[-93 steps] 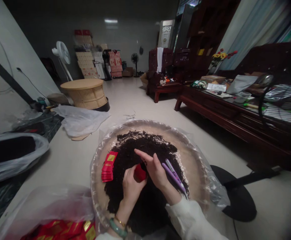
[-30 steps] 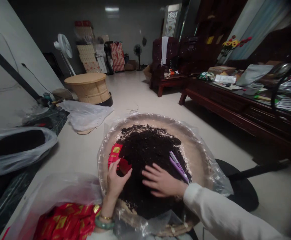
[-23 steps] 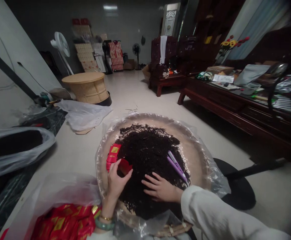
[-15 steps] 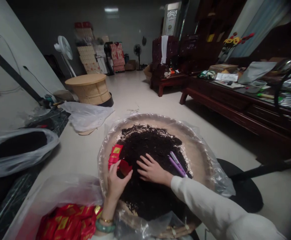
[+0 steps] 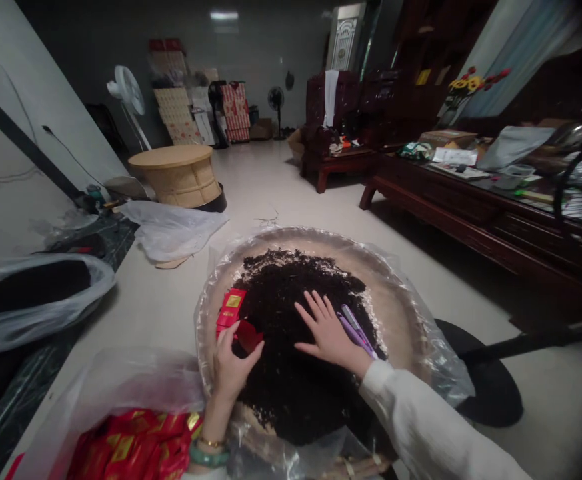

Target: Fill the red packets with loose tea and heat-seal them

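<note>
My left hand grips a small red packet, its mouth held apart between thumb and fingers, at the left of a round plastic-lined tray. Dark loose leaves, like tea, are heaped in the tray. Over the heap my right hand is open, fingers spread, with nothing in it. Beside it a purple hair straightener lies on the leaves, partly hidden by the hand. More red packets with gold labels lie at the tray's left side, just beyond my left hand.
A plastic bag of red and gold packets stands at the lower left. Further left is an open bag of dark leaves. A fan's black base is right of the tray. Behind stand a round wooden drum and a long dark table.
My right hand has moved right across the leaves toward the hair straightener, its fingers spreading wider. My left hand stays in place with the red packet.
</note>
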`<state>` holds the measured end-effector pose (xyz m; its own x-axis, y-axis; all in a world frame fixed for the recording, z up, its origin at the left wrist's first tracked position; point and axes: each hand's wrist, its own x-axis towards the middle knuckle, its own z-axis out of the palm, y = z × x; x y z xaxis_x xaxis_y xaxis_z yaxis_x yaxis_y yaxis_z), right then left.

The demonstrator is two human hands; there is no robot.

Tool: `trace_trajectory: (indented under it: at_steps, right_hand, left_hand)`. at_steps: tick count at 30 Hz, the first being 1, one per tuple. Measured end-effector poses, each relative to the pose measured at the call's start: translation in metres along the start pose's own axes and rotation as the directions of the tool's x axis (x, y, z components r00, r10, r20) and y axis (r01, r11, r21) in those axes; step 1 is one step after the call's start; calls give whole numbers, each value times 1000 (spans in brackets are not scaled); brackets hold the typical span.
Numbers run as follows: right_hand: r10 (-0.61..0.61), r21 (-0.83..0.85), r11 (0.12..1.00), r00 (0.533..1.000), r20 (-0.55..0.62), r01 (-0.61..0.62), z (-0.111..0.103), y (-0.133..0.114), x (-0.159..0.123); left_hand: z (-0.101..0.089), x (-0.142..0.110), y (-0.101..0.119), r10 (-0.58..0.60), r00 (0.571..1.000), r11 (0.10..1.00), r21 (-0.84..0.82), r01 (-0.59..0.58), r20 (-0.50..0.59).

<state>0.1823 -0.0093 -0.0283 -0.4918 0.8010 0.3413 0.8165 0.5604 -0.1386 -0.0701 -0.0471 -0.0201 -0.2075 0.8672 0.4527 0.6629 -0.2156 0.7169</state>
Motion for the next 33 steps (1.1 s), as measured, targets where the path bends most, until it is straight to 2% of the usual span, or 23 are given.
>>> trace_trajectory:
  at_steps: [2, 4, 7, 10, 12, 15, 18, 22, 26, 33]
  right_hand:
    - [-18, -45, 999, 1000, 24, 19, 6, -2, -12]
    - [-24, -74, 997, 999, 35, 26, 11, -4, -10]
    - [-57, -83, 995, 997, 42, 61, 13, -13, 12]
    - [-166, -51, 984, 984, 64, 170, 16, -29, 37]
    - [-278, -24, 959, 956, 93, 281, 20, -41, 44]
    - [-439, -7, 896, 887, 143, 444, 31, -55, 41]
    - [-526, -8, 846, 836, 156, 533, 45, -60, 32]
    - [-543, 6, 836, 826, 151, 549, 53, -57, 30]
    - [-516, -7, 852, 844, 147, 523, 50, -54, 35]
    - [-507, 72, 862, 850, 146, 502, 53, -66, 37]
  left_hand:
    - [1, 0, 0, -9, 1000, 1000, -4, 9, -2]
    - [1, 1, 1, -14, 1000, 1000, -10, 14, -5]
    - [1, 0, 3, -10, 1000, 1000, -19, 9, -7]
    - [0, 0, 5, -9, 1000, 1000, -7, 9, 0]
    - [-1, -1, 4, -13, 1000, 1000, 2, 13, 8]
    - [0, -2, 2, -9, 1000, 1000, 3, 9, 20]
    - [2, -2, 1, 11, 1000, 1000, 0, -11, 19]
    - [5, -1, 4, 37, 999, 999, -4, -37, 17]
    - [7, 0, 6, 40, 999, 999, -11, -40, 9]
    - [8, 0, 6, 25, 999, 1000, -14, -24, 21]
